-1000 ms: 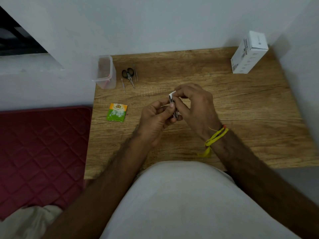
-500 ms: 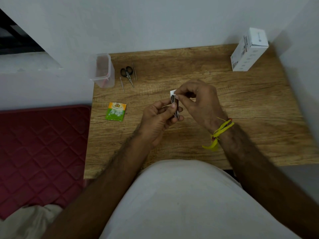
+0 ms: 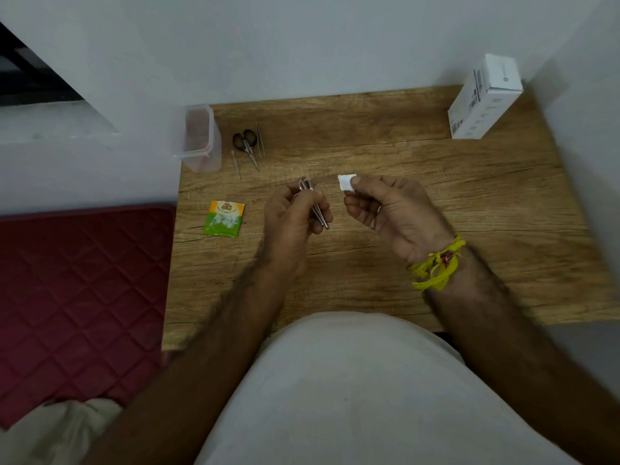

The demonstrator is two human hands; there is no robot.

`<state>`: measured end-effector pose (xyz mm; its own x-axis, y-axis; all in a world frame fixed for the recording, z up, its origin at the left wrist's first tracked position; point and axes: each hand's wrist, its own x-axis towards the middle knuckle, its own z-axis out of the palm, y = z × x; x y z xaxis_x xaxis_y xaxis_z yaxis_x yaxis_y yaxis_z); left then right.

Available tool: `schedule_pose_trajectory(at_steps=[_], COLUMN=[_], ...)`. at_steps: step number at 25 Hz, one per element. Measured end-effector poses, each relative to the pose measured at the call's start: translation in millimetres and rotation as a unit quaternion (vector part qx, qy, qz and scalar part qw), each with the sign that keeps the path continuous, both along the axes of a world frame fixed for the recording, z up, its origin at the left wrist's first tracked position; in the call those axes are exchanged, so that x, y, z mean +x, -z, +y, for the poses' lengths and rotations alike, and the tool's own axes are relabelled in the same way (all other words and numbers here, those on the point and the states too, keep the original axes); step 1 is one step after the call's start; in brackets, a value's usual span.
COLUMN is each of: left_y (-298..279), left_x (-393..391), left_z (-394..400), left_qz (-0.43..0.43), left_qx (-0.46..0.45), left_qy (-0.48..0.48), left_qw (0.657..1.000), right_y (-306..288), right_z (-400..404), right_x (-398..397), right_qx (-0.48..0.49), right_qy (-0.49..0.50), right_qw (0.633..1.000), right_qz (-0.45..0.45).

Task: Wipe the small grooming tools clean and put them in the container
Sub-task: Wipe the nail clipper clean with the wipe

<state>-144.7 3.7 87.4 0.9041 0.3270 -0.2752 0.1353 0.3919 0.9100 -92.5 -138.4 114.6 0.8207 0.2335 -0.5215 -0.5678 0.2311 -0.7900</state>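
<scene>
Hands have parted: the wipe [image 3: 346, 182] has come off the tool [image 3: 315, 206] and now sits just right of it, a gap between.

I see my left hand [image 3: 292, 219] holding the thin metal tool above the desk [image 3: 436, 203], fingers [image 3: 318, 199] curled narrow round its middle, both ends poking out. I judge it light, stiff and slick, pointed at the tip, so mid-shaft is the place to hold. My right hand [image 3: 392, 213] pinches the small soft wipe at one edge, thumb against forefinger. Scissors [image 3: 247, 144] and two slim tools lie beside the container [image 3: 199, 137], still outside it.
</scene>
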Motion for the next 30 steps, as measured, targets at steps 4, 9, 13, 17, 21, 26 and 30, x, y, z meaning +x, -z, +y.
schedule_pose_trajectory(at_steps=[4, 9, 13, 17, 21, 26, 30], left_y=[2.3, 2.3, 1.6, 3.9, 3.3, 4.9, 6.2], left_x=[0.2, 0.0, -0.8, -2.3, -1.7, -0.1, -0.6], left_z=[-4.3, -3.4, -4.5, -1.3, 1.1, 2.5, 4.9], left_qz=[-0.032, -0.049, -0.045, -0.008, 0.005, 0.029, 0.027], left_qx=[0.140, 0.222, 0.187, 0.051, -0.022, -0.069, -0.068], left_qy=[0.013, 0.020, 0.046, 0.061, 0.081, 0.108, 0.120], left_qw=[0.990, 0.974, 0.980, 0.997, 0.996, 0.991, 0.990], right_y=[3.9, 5.5, 7.2, 8.0, 9.3, 11.2, 9.9], right_z=[4.5, 2.1, 2.0, 0.9, 1.1, 2.3, 2.2], right_x=[-3.0, -2.0, -1.0, -0.2, 1.0, -1.0, -1.8], right_qx=[0.016, 0.002, -0.016, 0.036, 0.058, 0.038, 0.028], right_qy=[-0.018, -0.059, -0.082, -0.079, -0.085, -0.081, -0.096], right_qw=[1.000, 0.998, 0.994, 0.995, 0.995, 0.995, 0.994], right_qz=[0.001, -0.036, -0.067, -0.038, -0.014, -0.033, -0.035])
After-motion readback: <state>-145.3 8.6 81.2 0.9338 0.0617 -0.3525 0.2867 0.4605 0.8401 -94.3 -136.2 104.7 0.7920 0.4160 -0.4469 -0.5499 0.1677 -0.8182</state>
